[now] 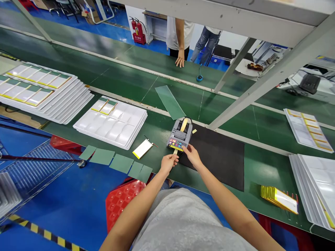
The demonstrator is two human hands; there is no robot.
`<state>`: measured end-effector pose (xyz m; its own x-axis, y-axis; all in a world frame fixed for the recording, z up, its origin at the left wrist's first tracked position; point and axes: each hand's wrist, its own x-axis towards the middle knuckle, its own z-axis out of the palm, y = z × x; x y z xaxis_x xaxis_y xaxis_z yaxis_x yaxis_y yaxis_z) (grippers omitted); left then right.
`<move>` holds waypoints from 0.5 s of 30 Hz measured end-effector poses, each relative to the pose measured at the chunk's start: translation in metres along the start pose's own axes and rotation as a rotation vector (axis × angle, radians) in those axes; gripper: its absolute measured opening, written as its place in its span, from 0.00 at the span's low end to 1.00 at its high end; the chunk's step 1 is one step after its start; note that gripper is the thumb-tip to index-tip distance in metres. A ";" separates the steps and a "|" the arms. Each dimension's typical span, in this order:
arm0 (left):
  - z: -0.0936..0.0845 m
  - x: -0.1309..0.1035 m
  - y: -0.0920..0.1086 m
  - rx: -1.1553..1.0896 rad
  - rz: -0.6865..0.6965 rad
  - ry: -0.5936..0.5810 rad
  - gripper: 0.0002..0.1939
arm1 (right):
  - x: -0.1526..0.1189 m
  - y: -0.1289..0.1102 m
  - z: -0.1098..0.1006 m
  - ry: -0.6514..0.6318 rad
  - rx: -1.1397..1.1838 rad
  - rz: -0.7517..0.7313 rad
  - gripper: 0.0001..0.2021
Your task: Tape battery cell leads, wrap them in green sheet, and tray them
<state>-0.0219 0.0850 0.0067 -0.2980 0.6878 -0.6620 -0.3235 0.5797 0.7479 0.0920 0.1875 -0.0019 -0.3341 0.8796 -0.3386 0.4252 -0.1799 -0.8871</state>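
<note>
A grey automatic tape dispenser (180, 134) with coloured buttons and a yellowish tape roll stands on the green bench. A short piece of tape (175, 151) comes out of its front, and my left hand (169, 164) is closed on that end in a pinch. My right hand (192, 156) grips the dispenser's front right corner with bent fingers; its fingertips are partly hidden. Left of the dispenser lies a white pouch battery cell (142, 149) with a yellow edge and thin wires. Green film pieces (121, 162) lie in a row along the bench's front edge.
White trays (111, 122) are stacked left, with a taller stack (44, 92) beyond. A black mat (217, 157) lies right, then bundled battery cells (278, 198) and more trays (314, 184). A slanted metal post (256, 76) rises behind. Across the bench, a person's hand (180, 58) rests.
</note>
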 end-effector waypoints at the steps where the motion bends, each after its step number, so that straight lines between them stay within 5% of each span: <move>1: 0.000 0.000 0.001 0.006 -0.001 0.004 0.14 | 0.000 -0.001 0.000 0.006 -0.008 0.003 0.18; 15: -0.001 -0.013 -0.008 0.075 0.001 0.044 0.13 | -0.001 -0.012 0.013 0.117 -0.079 0.080 0.27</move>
<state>-0.0163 0.0708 0.0098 -0.3384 0.6694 -0.6614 -0.2555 0.6111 0.7492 0.0761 0.1833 0.0046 -0.1984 0.9100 -0.3640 0.5132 -0.2199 -0.8296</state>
